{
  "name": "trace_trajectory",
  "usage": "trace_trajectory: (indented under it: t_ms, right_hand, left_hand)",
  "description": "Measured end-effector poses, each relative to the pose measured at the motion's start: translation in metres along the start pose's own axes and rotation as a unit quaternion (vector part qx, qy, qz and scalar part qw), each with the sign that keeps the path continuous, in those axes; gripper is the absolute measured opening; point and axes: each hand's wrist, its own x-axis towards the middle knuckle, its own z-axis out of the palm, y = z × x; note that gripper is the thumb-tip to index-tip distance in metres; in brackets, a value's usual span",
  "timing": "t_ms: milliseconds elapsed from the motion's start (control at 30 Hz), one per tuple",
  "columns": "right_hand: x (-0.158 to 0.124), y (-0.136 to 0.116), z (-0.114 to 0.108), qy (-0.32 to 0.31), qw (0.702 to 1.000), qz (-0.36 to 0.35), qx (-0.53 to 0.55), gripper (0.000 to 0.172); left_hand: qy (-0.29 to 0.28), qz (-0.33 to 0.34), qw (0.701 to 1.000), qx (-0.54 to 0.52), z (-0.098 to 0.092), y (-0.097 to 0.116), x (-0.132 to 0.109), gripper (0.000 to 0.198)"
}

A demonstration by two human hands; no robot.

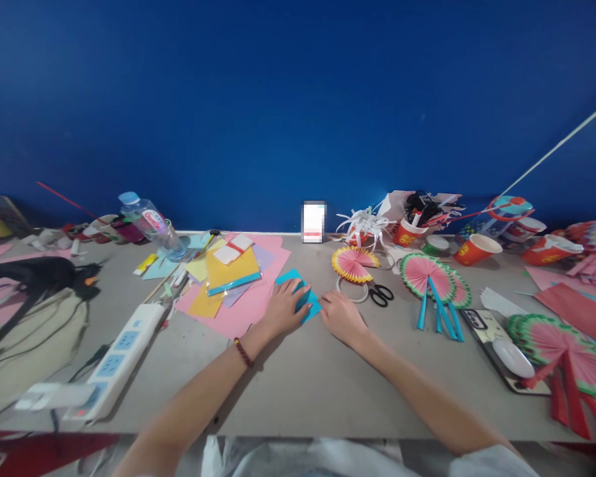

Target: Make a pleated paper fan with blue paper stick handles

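Note:
A blue sheet of paper (292, 277) lies on the grey table (288, 377) in front of me. My left hand (283, 308) rests flat on top of it, fingers stretched forward, a red bead bracelet (243, 353) on the wrist. My right hand (340, 317) touches the sheet's right corner, its fingers curled down onto the edge. The paper partly overlaps a pile of coloured sheets (233, 281), pink, yellow and purple, on the left.
Black scissors (380, 294) and a white ring lie just right of my hands. Pink pleated paper fans (434, 278) spread to the right. Red paper cups (477, 250), a water bottle (151, 222), a white power strip (122, 351) and a black glue gun (40, 275) also stand on the table.

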Motion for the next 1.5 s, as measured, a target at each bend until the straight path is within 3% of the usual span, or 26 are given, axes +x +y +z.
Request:
trace_trajectory:
  t_ms: [167, 600, 967, 1200, 1500]
  right_hand:
    - [-0.0012, -0.0002, -0.0034, -0.011, 1.000, 0.008, 0.003, 0.021]
    - [0.0012, 0.0031, 0.0038, 0.032, 0.998, 0.003, 0.046, 0.025]
    - [-0.0006, 0.0005, -0.0040, -0.009, 1.000, 0.003, 0.001, 0.023]
    - [-0.0013, 0.0032, -0.0002, 0.017, 0.999, 0.011, 0.049, 0.025]
    - [-0.0022, 0.0016, -0.0008, 0.015, 0.999, 0.004, 0.029, 0.026]
  left_hand:
    - [-0.002, -0.002, 1.000, 0.006, -0.0022, 0.0014, -0.0006, 0.044]
    - [0.018, -0.001, 1.000, 0.022, 0.0033, -0.0052, 0.0003, 0.042]
    - [0.012, -0.012, 0.999, 0.027, 0.0010, -0.0040, 0.0009, 0.043]
    - [0.020, -0.003, 0.999, 0.032, 0.0013, -0.0040, 0.0004, 0.042]
    - [0.025, -0.002, 1.000, 0.018, 0.0022, -0.0052, 0.0008, 0.043]
